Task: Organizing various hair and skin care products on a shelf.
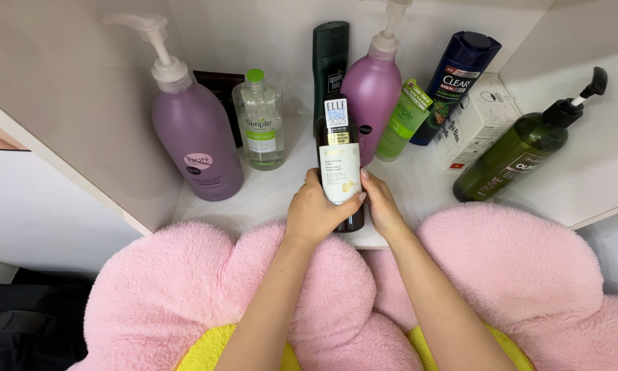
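White shelf (268, 199) boards make a corner nook, and lots of bottles stand or lean inside it. Closest to the camera lies a fluffy pink rug (529, 275) shaped like a flower, with a yellow middle. Two bare arms reach over it to the front edge of the shelf.

Both hands hold one dark brown bottle (340, 165) with a pale label. It stands upright at the front edge of the shelf. The left hand (314, 214) wraps around its lower part, and the fingers (350, 200) curl across the front of the label. The right hand (381, 206) presses on the other side, with the fingers mostly hidden behind the bottle. So both sets of fingers are closed on the bottle.

To the left stands a big purple pump bottle (195, 137). Just beside it is a small clear bottle (259, 124) with a green cap, and a dark packet (216, 89) stands behind that one. Right behind the held bottle are a tall dark green bottle (328, 62) and a second purple pump bottle (372, 86). Next come a light green tube (405, 120), a dark blue bottle (457, 82) and a white box (477, 124), all leaning. Far to the right, an olive green pump bottle (519, 154) leans over on the shelf.
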